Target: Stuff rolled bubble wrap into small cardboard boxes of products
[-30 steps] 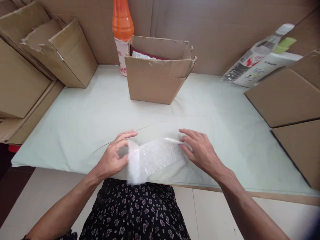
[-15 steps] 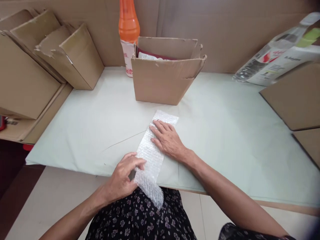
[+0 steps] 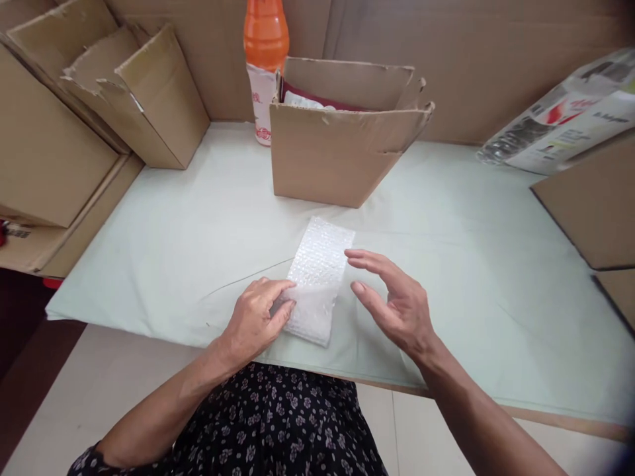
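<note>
Two bare hands are seen in the head view, at a cloth-covered bench (image 3: pixel 471 264). The left hand (image 3: pixel 255 317) has its fingers bent, thumb and index slightly apart at the left edge of the folded bubble wrap (image 3: pixel 320 264); whether they pinch it, I cannot tell. The right hand (image 3: pixel 397 301) is widely open, holding nothing, near the right edge. The bubble wrap lies on the bench, before an open cardboard box (image 3: pixel 330 158).

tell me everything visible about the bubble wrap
The bubble wrap is a whitish, plastic-looking strip with a bumpy surface. It lies on the pale cloth in front of the cardboard box, far end slanting right, near part apparently folded over. The left hand touches its left edge; the right hand is by its right edge, contact unclear.
</note>
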Demonstrator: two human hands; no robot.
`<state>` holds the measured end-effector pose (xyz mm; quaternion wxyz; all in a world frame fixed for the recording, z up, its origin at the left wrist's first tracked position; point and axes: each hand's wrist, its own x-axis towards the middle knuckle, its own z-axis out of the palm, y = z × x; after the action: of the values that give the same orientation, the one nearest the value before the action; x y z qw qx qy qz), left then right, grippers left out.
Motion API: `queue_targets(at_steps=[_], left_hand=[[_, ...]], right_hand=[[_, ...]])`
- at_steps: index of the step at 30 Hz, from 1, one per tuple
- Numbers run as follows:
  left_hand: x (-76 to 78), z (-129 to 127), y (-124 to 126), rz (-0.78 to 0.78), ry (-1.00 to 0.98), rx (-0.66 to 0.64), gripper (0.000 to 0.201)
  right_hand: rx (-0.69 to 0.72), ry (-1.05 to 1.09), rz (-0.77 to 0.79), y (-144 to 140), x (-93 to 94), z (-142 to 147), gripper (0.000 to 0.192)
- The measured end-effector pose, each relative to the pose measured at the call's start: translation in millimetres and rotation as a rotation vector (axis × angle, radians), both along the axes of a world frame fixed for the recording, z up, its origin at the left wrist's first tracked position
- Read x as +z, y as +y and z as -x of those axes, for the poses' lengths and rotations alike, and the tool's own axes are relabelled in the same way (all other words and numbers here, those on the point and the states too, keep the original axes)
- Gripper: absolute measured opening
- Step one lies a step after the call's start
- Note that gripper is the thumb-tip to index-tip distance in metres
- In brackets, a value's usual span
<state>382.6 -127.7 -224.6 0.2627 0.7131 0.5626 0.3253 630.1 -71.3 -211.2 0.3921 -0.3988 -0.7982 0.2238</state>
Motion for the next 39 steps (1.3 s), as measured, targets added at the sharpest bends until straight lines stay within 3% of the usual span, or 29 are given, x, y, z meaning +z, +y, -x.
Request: queue_targets(at_steps=[2,6,9,12,14,16,19,22,25,27,29,32,35,39], left_hand=[[-11.0,-5.8,8.1,-0.097,0.084,0.002,0.029],[-26.3,-10.8,12.7,-0.169,0.153,-0.001,0.046],[-21.8,-2.7,4.1,-0.212,0.120,0.012,0.058],[-10.1,10.0,-11.2,-0.222,0.113,-0.145,0.063],[-5.2,15.1,-19.8,-0.200,0.118,-0.285,0.060],[-4.7,15.1,-23.6,-0.188,0.087,-0.329,0.051],[-9.4,8.1,-19.9,-0.164,0.050,-0.226,0.038],[-15.0,0.3,-12.1,-0.162,0.090,-0.124,0.033],[-18.1,-2.1,-10.2,-0.223,0.144,-0.041,0.037],[-17.4,-0.2,-14.5,-0.258,0.165,-0.024,0.046],[-14.7,3.5,-21.7,-0.279,0.171,-0.095,0.054],[-10.1,9.4,-31.0,-0.217,0.095,-0.219,0.056],[-10.1,12.0,-28.0,-0.085,-0.002,-0.154,0.051],[-18.8,9.0,-7.7,-0.142,0.042,-0.009,0.039]], right_hand=[[0.002,-0.037,-0.100,-18.9,2.4,-0.1,0.028],[0.197,-0.283,-0.113,-45.4,-13.8,13.4,0.038],[0.241,-0.386,-0.137,-52.0,-31.6,23.6,0.037],[0.176,-0.289,-0.139,-50.6,-38.5,27.2,0.023],[0.172,-0.176,-0.050,-48.6,-35.4,26.7,0.022],[0.191,-0.104,0.082,-48.0,-29.0,25.0,0.021],[0.095,-0.098,0.096,-51.1,-20.7,21.5,0.025],[-0.034,-0.181,-0.147,-56.2,-19.3,19.0,0.031],[0.030,-0.359,-0.250,-56.3,-23.6,20.5,0.027],[0.083,-0.437,-0.249,-52.5,-26.5,23.6,0.022],[0.107,-0.417,-0.224,-48.1,-26.7,26.1,0.020],[0.186,-0.324,-0.055,-45.3,-21.0,25.4,0.022],[0.163,-0.298,0.007,-47.1,-14.4,21.9,0.027],[0.069,-0.432,-0.172,-45.5,-16.2,24.3,0.030]])
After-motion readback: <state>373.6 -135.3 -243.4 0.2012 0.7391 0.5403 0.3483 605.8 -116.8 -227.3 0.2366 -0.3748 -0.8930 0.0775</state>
